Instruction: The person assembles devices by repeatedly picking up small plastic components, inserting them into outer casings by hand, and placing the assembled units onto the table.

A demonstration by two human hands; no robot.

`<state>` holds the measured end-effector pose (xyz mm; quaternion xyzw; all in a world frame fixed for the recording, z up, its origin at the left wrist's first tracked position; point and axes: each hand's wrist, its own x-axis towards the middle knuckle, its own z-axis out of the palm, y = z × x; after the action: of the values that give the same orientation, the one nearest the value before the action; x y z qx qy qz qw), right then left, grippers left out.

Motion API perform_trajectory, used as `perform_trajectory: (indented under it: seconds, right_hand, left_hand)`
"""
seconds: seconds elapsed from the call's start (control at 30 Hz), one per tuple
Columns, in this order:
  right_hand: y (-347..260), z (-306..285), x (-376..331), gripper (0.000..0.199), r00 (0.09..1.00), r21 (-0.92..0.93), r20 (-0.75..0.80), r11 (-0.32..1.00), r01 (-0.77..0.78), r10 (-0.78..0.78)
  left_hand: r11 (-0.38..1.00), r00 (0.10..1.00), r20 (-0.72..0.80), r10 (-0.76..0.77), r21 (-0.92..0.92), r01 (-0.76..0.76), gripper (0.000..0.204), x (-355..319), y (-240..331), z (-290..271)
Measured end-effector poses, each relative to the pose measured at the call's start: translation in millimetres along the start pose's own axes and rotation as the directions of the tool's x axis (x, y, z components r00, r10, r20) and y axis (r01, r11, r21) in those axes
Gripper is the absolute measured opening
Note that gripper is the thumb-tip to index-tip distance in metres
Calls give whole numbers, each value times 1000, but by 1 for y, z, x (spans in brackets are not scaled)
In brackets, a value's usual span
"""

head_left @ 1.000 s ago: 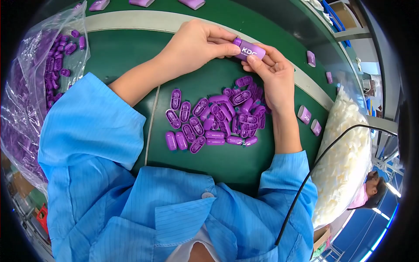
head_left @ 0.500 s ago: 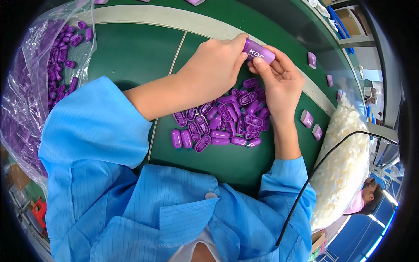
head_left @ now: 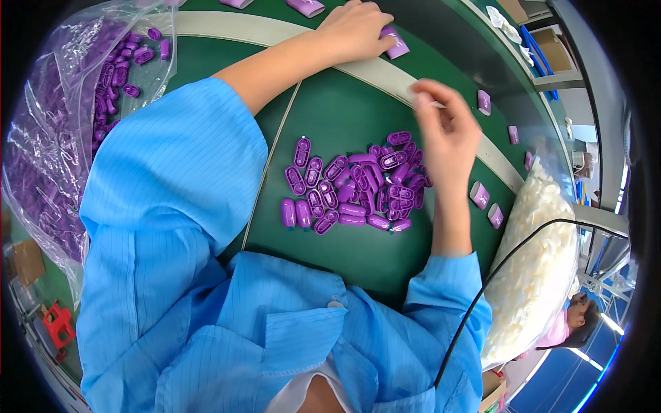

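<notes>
The left hand (head_left: 354,31) reaches out to the far edge of the green table (head_left: 330,110) and rests its fingers on a purple plastic case (head_left: 394,43), which lies on the pale strip (head_left: 275,33) running along that edge. The fingers press down on the case rather than close around it.

The right hand (head_left: 447,131) hangs above the table, nearer the body, fingers loosely curled and blurred; whether they pinch anything cannot be told.

Below it, in the middle of the table, lies a pile of small purple shells (head_left: 354,189). More purple cases (head_left: 482,196) lie singly toward the right edge, just beside a bag of white parts (head_left: 537,268). At the left edge, a clear bag of purple pieces (head_left: 76,117) is slumped open.
</notes>
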<state>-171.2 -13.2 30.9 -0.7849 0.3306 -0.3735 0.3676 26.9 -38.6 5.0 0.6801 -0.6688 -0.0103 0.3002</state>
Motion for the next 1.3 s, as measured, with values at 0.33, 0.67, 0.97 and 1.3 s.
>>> perform_trajectory:
  seconds: [0.33, 0.67, 0.97, 1.3]
  right_hand:
    - [-46, 62, -89, 29, 531, -70, 559, 602, 796, -637]
    - [-23, 46, -58, 25, 703, -432, 449, 555, 711, -551]
    - [56, -91, 77, 29, 996, -810, -67, 586, -21, -56]
    - [48, -71, 85, 30, 879, -40, 277, 918, -394, 389]
  left_hand:
    - [995, 926, 375, 45, -102, -7, 18, -119, 26, -89]
    - [941, 966, 247, -74, -305, 149, 22, -82, 36, -40]
    - [865, 998, -38, -49, -500, 24, 22, -53, 34, -10]
    - [199, 910, 389, -144, -889, 412, 35, -51, 18, -12]
